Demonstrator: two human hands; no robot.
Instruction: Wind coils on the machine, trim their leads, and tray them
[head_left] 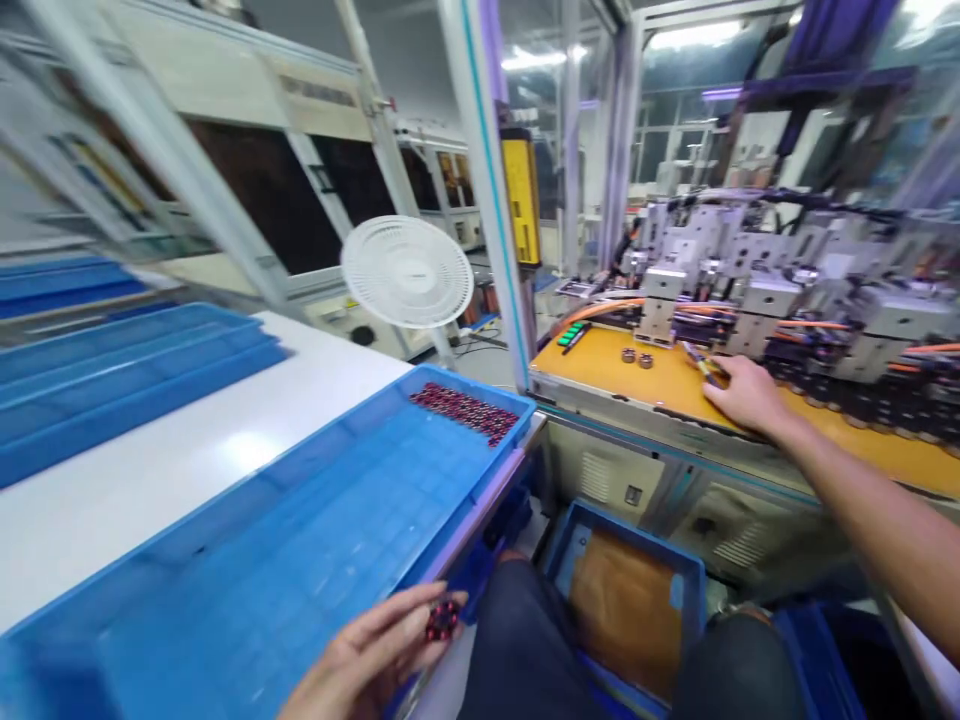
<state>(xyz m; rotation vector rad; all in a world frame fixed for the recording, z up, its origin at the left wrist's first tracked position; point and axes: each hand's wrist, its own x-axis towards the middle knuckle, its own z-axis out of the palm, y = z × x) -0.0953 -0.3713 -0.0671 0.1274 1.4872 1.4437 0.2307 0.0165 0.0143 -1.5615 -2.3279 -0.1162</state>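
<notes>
Factory bay: white table (150,480), blue tray (300,560), yellow machine deck (600,365).

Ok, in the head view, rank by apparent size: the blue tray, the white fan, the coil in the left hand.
1. Blue tray, though nearest the camera.
2. White fan, farther off.
3. Coil, smallest, pinched in the left hand.
</notes>
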